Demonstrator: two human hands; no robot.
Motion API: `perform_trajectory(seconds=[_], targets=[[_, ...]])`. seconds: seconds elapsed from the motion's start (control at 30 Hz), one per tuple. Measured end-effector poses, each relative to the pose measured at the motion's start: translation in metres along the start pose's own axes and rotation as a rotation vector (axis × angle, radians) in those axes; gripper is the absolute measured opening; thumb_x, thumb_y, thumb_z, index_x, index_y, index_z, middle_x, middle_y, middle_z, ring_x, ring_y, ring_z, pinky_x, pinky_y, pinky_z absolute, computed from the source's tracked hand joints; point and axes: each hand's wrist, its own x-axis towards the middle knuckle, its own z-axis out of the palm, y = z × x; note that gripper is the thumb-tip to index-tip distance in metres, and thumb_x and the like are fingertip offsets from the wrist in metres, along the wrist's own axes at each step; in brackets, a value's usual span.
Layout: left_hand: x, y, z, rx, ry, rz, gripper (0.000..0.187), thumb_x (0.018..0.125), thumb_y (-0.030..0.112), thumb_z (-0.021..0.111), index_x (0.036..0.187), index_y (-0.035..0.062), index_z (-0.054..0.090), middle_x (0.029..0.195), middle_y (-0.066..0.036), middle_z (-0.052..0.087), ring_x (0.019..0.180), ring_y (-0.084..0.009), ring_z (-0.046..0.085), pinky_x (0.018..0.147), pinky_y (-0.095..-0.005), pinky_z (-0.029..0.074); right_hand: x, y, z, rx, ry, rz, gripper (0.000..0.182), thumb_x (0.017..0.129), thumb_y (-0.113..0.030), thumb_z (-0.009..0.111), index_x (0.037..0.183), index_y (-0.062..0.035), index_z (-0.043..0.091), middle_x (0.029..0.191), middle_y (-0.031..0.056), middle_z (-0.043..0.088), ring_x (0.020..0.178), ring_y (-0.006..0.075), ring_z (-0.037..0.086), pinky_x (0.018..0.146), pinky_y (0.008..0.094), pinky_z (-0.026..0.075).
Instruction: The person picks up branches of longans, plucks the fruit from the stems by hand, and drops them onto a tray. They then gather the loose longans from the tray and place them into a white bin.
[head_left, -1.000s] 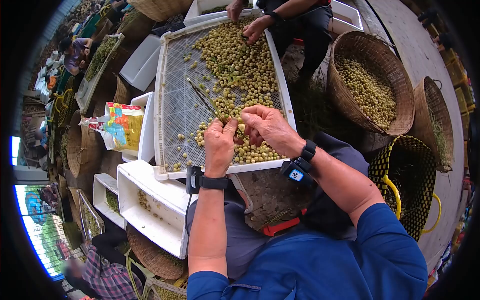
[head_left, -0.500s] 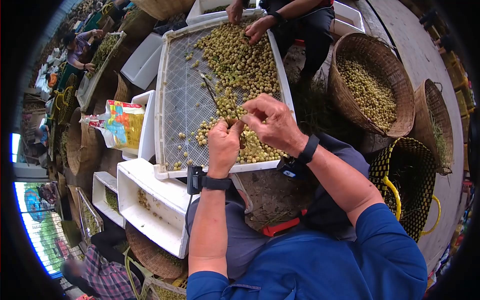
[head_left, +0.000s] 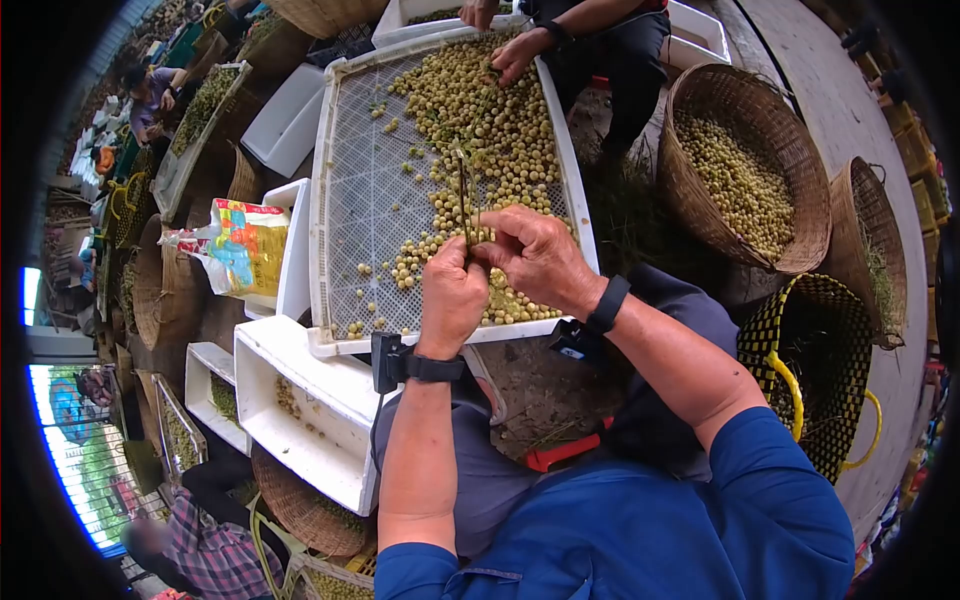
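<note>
Close together over the near part of a white mesh tray (head_left: 345, 220), both my hands are closed. My left hand (head_left: 452, 295) grips a thin dark twig (head_left: 464, 200), whose pale end points away from me. My right hand (head_left: 545, 255) pinches at the base of the same twig, its fingertips touching the left thumb; what lies between them is partly hidden. Small round yellow-brown fruits, like longans (head_left: 480, 110), are heaped on the tray beyond and beneath my hands. A few green bits lie among them.
A person's hand (head_left: 515, 57) reaches into the fruit at the tray's far side. Right stand a wicker basket (head_left: 690, 200) of fruit and a black-and-yellow woven basket (head_left: 820, 400). A white foam box (head_left: 340, 440) and a colourful plastic bag (head_left: 245, 250) are left.
The twig has swung from leaning left to nearly upright. My hands have drawn closer together, the left shifting slightly right. The other person's one hand has moved back off the fruit to the tray's edge.
</note>
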Motion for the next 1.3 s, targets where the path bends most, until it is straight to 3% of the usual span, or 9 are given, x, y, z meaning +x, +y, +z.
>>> perform_trajectory(seconds=[0.1, 0.17, 0.3, 0.37, 0.53, 0.77, 0.93, 1.1, 1.3], targets=[[0.000, -0.001, 0.002, -0.011, 0.013, 0.009, 0.004, 0.085, -0.002, 0.056, 0.086, -0.0046, 0.059, 0.075, -0.015, 0.062, 0.063, -0.0227, 0.057, 0.059, -0.0364, 0.045, 0.002, 0.009, -0.001, -0.021, -0.050, -0.095, 0.018, 0.083, -0.006, 0.075, 0.097, 0.0027, 0.067, 0.077, 0.0092, 0.062, 0.066, 0.0193, 0.061, 0.060, 0.0324, 0.049], [0.001, -0.003, -0.001, 0.034, 0.016, -0.012, 0.004, 0.086, -0.001, 0.058, 0.086, -0.0049, 0.059, 0.072, -0.014, 0.061, 0.062, -0.0210, 0.057, 0.058, -0.0359, 0.045, 0.001, 0.010, -0.001, 0.072, -0.105, 0.082, 0.012, 0.087, -0.006, 0.074, 0.094, 0.0004, 0.068, 0.079, 0.0019, 0.061, 0.068, 0.0088, 0.057, 0.060, 0.0283, 0.047], [0.003, 0.001, -0.007, 0.016, 0.009, -0.146, 0.010, 0.089, 0.005, 0.062, 0.085, -0.0050, 0.061, 0.063, -0.009, 0.059, 0.060, -0.0153, 0.056, 0.055, -0.0346, 0.044, 0.005, 0.007, -0.011, 0.189, -0.205, 0.362, 0.011, 0.090, -0.008, 0.071, 0.096, 0.0004, 0.068, 0.083, 0.0017, 0.064, 0.072, 0.0086, 0.060, 0.061, 0.0270, 0.050], [0.004, -0.002, -0.008, -0.025, 0.025, -0.110, 0.014, 0.091, 0.008, 0.065, 0.084, -0.0037, 0.062, 0.061, -0.005, 0.057, 0.056, -0.0097, 0.053, 0.050, -0.0313, 0.041, 0.006, 0.011, -0.012, 0.427, -0.146, 0.474, 0.013, 0.092, -0.009, 0.068, 0.102, -0.0002, 0.066, 0.089, 0.0024, 0.066, 0.075, 0.0084, 0.061, 0.064, 0.0253, 0.053], [0.006, -0.006, -0.016, -0.335, 0.033, -0.402, 0.014, 0.094, 0.011, 0.066, 0.085, -0.0003, 0.064, 0.066, 0.000, 0.059, 0.047, -0.0047, 0.050, 0.040, -0.0235, 0.043, 0.014, 0.012, -0.021, 0.642, 0.078, 0.495, 0.020, 0.096, -0.011, 0.063, 0.113, -0.0009, 0.062, 0.092, 0.0049, 0.066, 0.072, 0.0104, 0.065, 0.064, 0.0262, 0.057], [0.013, -0.002, -0.035, -0.704, 0.086, -0.532, 0.011, 0.093, 0.011, 0.067, 0.093, 0.0014, 0.063, 0.072, -0.003, 0.060, 0.047, -0.0082, 0.053, 0.040, -0.0236, 0.048, 0.017, 0.011, -0.039, 0.752, 0.127, 0.549, 0.016, 0.098, -0.015, 0.063, 0.105, -0.0012, 0.064, 0.085, 0.0035, 0.066, 0.068, 0.0090, 0.063, 0.059, 0.0230, 0.054], [0.012, -0.011, -0.047, -1.014, 0.018, -0.622, 0.011, 0.095, 0.013, 0.063, 0.101, 0.0044, 0.062, 0.085, -0.008, 0.068, 0.073, -0.0239, 0.072, 0.072, -0.0430, 0.064, 0.015, 0.014, -0.037, 0.732, 0.092, 0.522, 0.014, 0.094, -0.015, 0.069, 0.099, -0.0023, 0.066, 0.083, 0.0028, 0.066, 0.065, 0.0085, 0.062, 0.058, 0.0219, 0.052], [0.008, -0.017, -0.029, -1.021, 0.088, -0.678, 0.011, 0.095, 0.014, 0.064, 0.100, 0.0049, 0.062, 0.090, -0.009, 0.068, 0.084, -0.0280, 0.072, 0.078, -0.0429, 0.062, 0.019, 0.008, -0.036, 0.830, 0.276, 0.498, 0.015, 0.095, -0.017, 0.069, 0.097, -0.0021, 0.066, 0.081, 0.0038, 0.065, 0.061, 0.0090, 0.060, 0.053, 0.0218, 0.050], [0.016, -0.018, -0.078, -0.932, 0.033, -0.491, 0.012, 0.096, 0.015, 0.063, 0.100, 0.0031, 0.065, 0.090, -0.011, 0.069, 0.083, -0.0262, 0.072, 0.078, -0.0432, 0.062, -0.013, -0.033, -0.014, 0.478, 0.275, 0.114, 0.008, 0.096, -0.009, 0.067, 0.095, -0.0005, 0.067, 0.074, 0.0001, 0.062, 0.058, 0.0056, 0.053, 0.054, 0.0208, 0.043]])
